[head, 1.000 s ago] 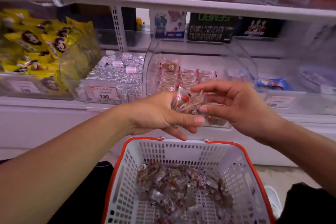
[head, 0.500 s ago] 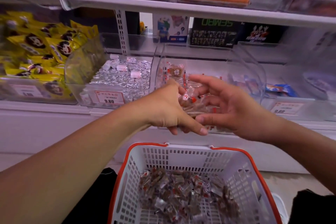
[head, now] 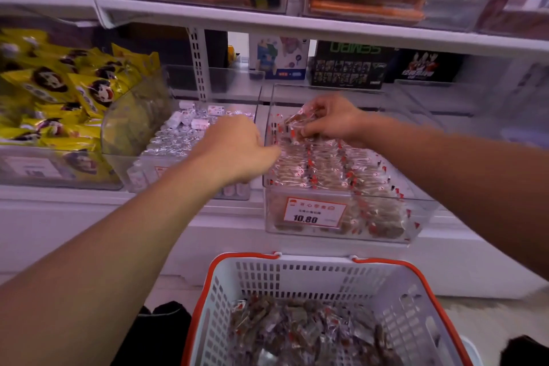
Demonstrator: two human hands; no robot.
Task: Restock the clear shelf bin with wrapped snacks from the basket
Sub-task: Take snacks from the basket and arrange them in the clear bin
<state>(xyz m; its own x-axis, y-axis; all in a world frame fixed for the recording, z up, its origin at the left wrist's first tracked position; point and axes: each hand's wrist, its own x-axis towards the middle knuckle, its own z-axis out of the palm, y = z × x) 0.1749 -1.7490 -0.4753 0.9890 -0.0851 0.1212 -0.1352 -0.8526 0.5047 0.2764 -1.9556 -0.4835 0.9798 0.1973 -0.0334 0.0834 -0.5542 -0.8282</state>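
Note:
The clear shelf bin (head: 421, 217), with a 10.80 price tag on its front, holds rows of clear-wrapped brown snacks (head: 323, 169). At the bin's back left, my right hand (head: 335, 119) pinches a small bunch of wrapped snacks (head: 300, 120) just above the rows. My left hand (head: 237, 151) is at the bin's left wall, knuckles up, its fingertips hidden; whether it holds anything does not show. Below, the white basket with an orange rim (head: 246, 258) contains several loose wrapped snacks (head: 300, 333).
Left of the bin stands another clear bin of silver-wrapped candies (head: 178, 140), then yellow snack bags (head: 59, 92). An upper shelf (head: 297, 24) with more bins hangs overhead. Boxed toys (head: 347, 65) stand behind the bin.
Both hands moved up and forward from above the basket into the shelf bin. The snack bunch they held between them is now in my right hand over the rows.

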